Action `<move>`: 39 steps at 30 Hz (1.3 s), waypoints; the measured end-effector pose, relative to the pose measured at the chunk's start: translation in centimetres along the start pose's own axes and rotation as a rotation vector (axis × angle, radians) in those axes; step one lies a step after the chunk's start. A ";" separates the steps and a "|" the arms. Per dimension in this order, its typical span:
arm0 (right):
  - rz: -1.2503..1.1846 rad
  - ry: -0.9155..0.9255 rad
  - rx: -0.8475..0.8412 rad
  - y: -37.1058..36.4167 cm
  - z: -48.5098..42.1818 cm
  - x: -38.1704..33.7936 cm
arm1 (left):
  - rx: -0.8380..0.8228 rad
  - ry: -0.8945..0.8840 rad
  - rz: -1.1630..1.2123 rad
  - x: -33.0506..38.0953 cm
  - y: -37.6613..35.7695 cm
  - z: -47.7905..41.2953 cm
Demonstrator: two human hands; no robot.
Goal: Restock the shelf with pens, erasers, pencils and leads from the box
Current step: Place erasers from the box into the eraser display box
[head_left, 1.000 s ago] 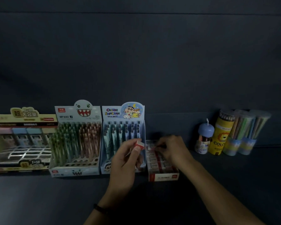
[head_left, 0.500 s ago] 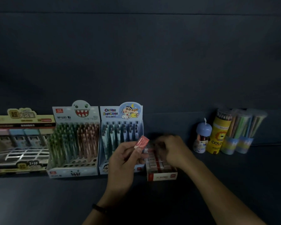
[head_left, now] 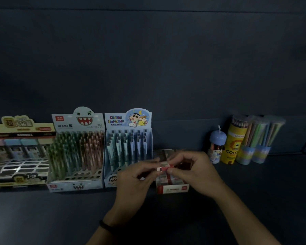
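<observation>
At the left end of the shelf (head_left: 42, 218) stands the lead box (head_left: 19, 156) marked "1=10", then the pen boxes "MP 8283" (head_left: 76, 152) and "CRAYON SHINCHAN" (head_left: 129, 147). The left hand (head_left: 134, 181) and right hand (head_left: 198, 174) both pinch the eraser (head_left: 164, 167) over the eraser box (head_left: 173, 187); before, only the left hand held it. Right: tube "COLO" (head_left: 234, 144).

The small white eraser with red sleeve (head_left: 164, 167) is held horizontal just above the open red-and-white cardboard box of erasers (head_left: 173, 188).
</observation>
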State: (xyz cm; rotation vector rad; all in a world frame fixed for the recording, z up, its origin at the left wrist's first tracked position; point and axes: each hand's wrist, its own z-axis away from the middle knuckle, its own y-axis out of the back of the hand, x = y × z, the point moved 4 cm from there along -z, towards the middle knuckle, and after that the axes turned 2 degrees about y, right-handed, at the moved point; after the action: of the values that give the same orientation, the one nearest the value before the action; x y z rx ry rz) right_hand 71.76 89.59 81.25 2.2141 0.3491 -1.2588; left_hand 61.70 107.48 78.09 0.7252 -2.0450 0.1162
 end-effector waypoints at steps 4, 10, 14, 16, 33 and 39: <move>0.142 0.050 -0.034 1.1 -0.1 0.3 | -0.056 -0.029 -0.146 0.2 -0.5 0.2; 0.482 0.022 0.052 2.9 -2.7 3.1 | -0.174 -0.208 -0.472 0.6 -1.1 0.6; 0.602 -0.021 -0.001 2.5 -4.5 4.8 | -0.266 -0.310 -0.622 0.0 -2.0 0.8; 0.656 -0.032 -0.021 2.1 -5.0 5.6 | -0.293 -0.306 -0.649 -0.5 -2.1 0.9; 0.766 -0.093 -0.045 2.5 -2.4 2.4 | -0.326 -0.278 -0.537 -0.2 -1.9 0.6; 0.677 -0.214 0.394 4.8 12.1 -1.6 | -0.456 -0.420 -0.392 3.0 -4.1 2.3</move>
State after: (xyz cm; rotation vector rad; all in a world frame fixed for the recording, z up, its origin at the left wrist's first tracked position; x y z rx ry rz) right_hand 64.74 78.72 79.40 2.1772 -0.7332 -1.2134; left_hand 60.95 101.96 78.42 0.8887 -2.1540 -0.7587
